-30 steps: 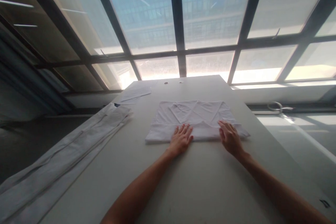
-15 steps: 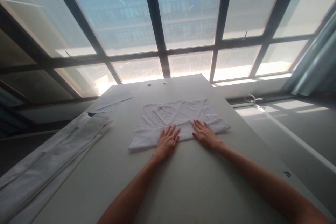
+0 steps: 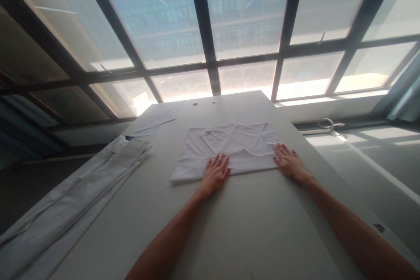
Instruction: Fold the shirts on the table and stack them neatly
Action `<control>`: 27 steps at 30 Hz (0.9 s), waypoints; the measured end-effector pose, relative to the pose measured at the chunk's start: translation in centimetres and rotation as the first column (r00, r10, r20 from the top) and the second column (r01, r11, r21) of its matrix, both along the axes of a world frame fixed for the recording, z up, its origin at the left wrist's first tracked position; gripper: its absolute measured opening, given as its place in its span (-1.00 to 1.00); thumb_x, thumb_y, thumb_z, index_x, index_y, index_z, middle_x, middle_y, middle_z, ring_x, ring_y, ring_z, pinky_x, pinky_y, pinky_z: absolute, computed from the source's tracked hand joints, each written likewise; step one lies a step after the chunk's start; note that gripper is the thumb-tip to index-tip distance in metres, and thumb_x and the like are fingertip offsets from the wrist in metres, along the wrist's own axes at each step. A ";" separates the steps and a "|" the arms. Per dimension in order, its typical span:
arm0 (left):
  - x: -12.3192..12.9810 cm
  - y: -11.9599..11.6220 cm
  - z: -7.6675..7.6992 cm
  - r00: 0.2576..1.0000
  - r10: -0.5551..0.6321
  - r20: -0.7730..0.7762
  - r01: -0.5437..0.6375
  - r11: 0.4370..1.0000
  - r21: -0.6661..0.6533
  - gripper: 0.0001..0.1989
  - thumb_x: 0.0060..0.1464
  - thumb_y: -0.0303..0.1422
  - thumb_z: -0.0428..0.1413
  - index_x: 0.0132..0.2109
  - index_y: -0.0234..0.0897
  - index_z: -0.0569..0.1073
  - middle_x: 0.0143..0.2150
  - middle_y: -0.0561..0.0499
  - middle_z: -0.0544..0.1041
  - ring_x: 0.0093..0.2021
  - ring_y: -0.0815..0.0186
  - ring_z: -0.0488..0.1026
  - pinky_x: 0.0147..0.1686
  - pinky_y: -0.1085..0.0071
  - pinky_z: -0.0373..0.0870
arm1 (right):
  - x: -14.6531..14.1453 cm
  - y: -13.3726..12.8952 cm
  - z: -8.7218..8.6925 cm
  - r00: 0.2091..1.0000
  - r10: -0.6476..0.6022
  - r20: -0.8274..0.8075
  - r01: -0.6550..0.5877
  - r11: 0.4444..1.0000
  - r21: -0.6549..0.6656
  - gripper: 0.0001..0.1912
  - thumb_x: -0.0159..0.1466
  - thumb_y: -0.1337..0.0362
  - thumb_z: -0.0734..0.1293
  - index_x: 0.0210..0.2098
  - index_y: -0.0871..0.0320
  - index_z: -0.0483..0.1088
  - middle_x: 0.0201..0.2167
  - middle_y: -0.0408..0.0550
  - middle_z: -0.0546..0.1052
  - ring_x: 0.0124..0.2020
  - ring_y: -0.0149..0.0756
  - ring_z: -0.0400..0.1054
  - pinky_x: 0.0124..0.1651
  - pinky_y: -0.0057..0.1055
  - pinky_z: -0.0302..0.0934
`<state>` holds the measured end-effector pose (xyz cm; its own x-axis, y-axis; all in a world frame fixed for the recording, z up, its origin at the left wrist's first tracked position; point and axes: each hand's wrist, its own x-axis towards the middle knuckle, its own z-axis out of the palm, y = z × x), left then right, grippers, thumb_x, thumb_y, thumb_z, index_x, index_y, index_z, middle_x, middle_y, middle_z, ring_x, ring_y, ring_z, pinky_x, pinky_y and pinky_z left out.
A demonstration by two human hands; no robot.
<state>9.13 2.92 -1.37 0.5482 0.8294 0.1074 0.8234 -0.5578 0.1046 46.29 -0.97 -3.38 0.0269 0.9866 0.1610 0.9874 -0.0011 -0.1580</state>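
Note:
A white garment [image 3: 226, 140], perhaps a shirt, lies folded into a rough rectangle on the white table [image 3: 236, 223]. Its near edge is turned up in a long band, and creases run across the upper part. My left hand [image 3: 215, 174] rests flat on the middle of that band, fingers spread and pointing away from me. At the right end of the garment, my right hand [image 3: 289, 162] lies flat with its fingertips over the edge and its palm close to the tabletop. Neither hand grips the cloth.
Along the table's left side lies a long pile of white cloth [image 3: 88, 197]. Thin white sheets [image 3: 154, 120] sit farther back on the left. Large windows [image 3: 246, 8] stand behind the table. A pale cable [image 3: 328, 124] lies beyond the right edge.
My right hand has slid right along the folded band to the garment's right end. My left hand stays on the band. The view has shifted slightly.

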 end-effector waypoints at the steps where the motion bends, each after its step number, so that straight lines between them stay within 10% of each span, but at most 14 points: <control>1: -0.5 0.1 0.0 1.000 0.016 -0.004 -0.016 1.000 -0.005 -0.40 0.44 -0.05 -0.24 0.49 -0.12 0.03 0.52 -0.05 0.00 0.50 0.07 -0.09 0.40 -0.03 -0.09 | 0.1 0.0 -0.2 1.000 0.001 -0.002 -0.001 1.000 0.012 -0.37 0.47 0.05 -0.04 0.45 0.14 0.06 0.47 0.09 0.05 0.48 -0.06 -0.14 0.41 0.14 -0.16; 15: -15.0 0.7 0.4 0.883 0.456 -0.115 -0.458 0.889 0.004 -0.41 0.44 -0.14 -0.28 0.48 -0.24 0.05 0.50 -0.22 0.03 0.49 -0.01 -0.04 0.34 -0.15 -0.02 | 0.7 0.2 -1.5 0.998 0.032 -0.047 -0.027 0.995 0.100 -0.36 0.45 0.02 -0.01 0.41 0.13 0.15 0.43 0.13 0.15 0.46 0.01 -0.07 0.38 0.18 -0.09; 23: -15.0 0.3 0.8 0.825 0.565 0.023 -0.564 0.821 0.089 -0.49 0.39 -0.29 -0.16 0.39 -0.35 0.24 0.41 -0.31 0.24 0.41 -0.03 0.15 0.32 -0.12 0.09 | 0.2 0.0 -1.3 0.998 -0.007 -0.055 0.016 0.988 0.157 -0.39 0.45 0.06 0.00 0.38 0.17 0.17 0.41 0.17 0.19 0.45 0.03 -0.05 0.37 0.26 -0.14; 27: -13.5 -0.1 1.3 0.920 0.370 0.131 -0.389 0.904 0.176 -0.51 0.37 -0.33 -0.12 0.36 -0.34 0.30 0.37 -0.24 0.32 0.41 0.05 0.17 0.37 0.00 0.08 | -0.4 0.1 -0.6 0.996 -0.018 -0.085 0.043 0.954 0.298 -0.44 0.44 0.14 0.03 0.34 0.18 0.21 0.38 0.21 0.24 0.45 0.01 -0.04 0.38 0.26 -0.18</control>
<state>-4.37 2.83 -0.10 0.1758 0.9300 0.3228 0.9687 -0.2217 0.1114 45.93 -0.92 -4.01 0.0809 0.8921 0.4446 0.9717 0.0287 -0.2345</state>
